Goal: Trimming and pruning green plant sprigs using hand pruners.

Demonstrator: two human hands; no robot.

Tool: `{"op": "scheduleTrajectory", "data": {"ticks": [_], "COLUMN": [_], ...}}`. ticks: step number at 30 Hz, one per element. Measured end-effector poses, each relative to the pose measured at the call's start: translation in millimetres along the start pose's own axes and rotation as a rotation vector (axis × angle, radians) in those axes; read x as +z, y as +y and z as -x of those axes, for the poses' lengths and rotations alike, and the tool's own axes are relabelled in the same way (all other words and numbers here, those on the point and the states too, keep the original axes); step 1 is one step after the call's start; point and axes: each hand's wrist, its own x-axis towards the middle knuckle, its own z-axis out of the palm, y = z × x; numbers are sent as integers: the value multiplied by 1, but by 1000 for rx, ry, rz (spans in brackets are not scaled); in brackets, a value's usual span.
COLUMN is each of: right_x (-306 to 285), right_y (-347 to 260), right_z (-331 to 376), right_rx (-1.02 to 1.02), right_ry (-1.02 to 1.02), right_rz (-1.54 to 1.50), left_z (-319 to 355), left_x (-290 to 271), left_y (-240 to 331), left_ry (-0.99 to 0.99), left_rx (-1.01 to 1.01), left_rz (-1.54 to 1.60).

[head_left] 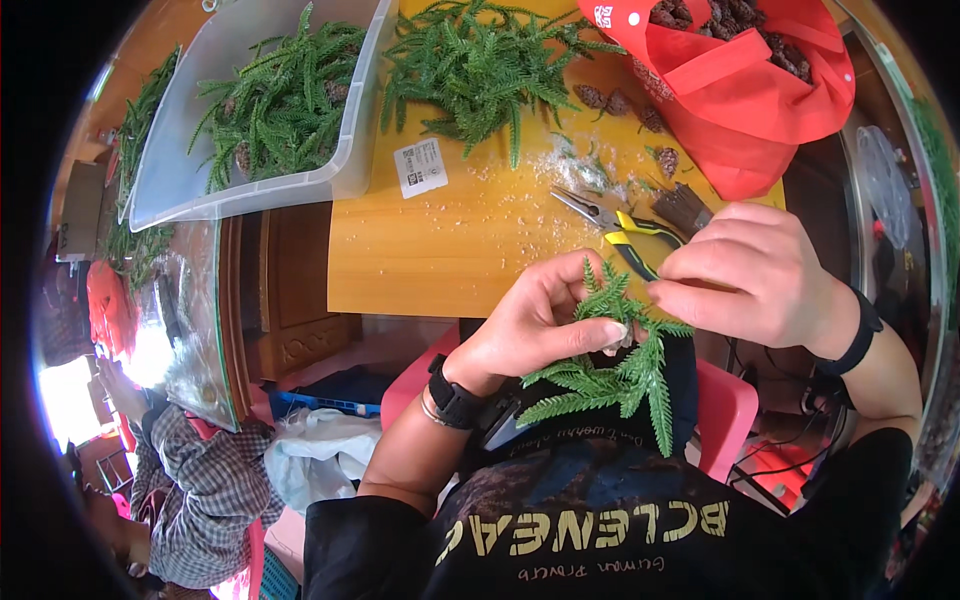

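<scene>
My left hand (545, 320) is closed on an artificial pine sprig (645, 378), thumb pressed near its centre. The green, needled branches spread out below the thumb over my lap. A small pale piece shows at the centre beside the thumbnail; its kind is unclear. Close by on the right, my right hand (745, 275) is pinched, thumb against fingers, at the sprig's upper edge. What it grips, if anything, cannot be made out. Just beyond both hands, pliers (622, 225) with yellow and black handles lie on the table, jaws pointing away to the left.
A bundle of thin dark wires (682, 208) lies beside the pliers on the wooden table (430, 255). Behind are loose pine cones (617, 102), a red bag (745, 120) of cones, a sprig pile (480, 75) and a translucent bin (350, 150). Another person (210, 490) sits at left.
</scene>
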Motion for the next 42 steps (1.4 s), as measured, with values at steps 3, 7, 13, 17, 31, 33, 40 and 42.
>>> {"op": "scheduleTrajectory", "data": {"ticks": [3,7,13,17,31,33,40,42], "right_x": [1,1,-8,-4,83,87,95,94], "right_y": [0,-1,-3,1,-27,-27,-20,-19], "right_z": [-1,-2,-3,8,45,45,56,58], "right_rx": [-42,-10,274,358,795,810,747,718], "right_ry": [60,39,-259,-235,-83,-32,27,37], "right_rz": [-9,-7,-123,-280,-21,-21,15,-12], "left_z": [0,1,-3,-1,-2,0,2,3], "left_x": [1,0,4,2,2,1,5,3], "left_y": [1,-5,-8,-17,-5,-4,-2,-2], "left_ry": [-23,15,122,134,172,185,271,245], "left_rx": [-31,5,325,165,244,227,225,213], "left_rz": [41,46,-861,-528,-148,-107,-107,-138]}}
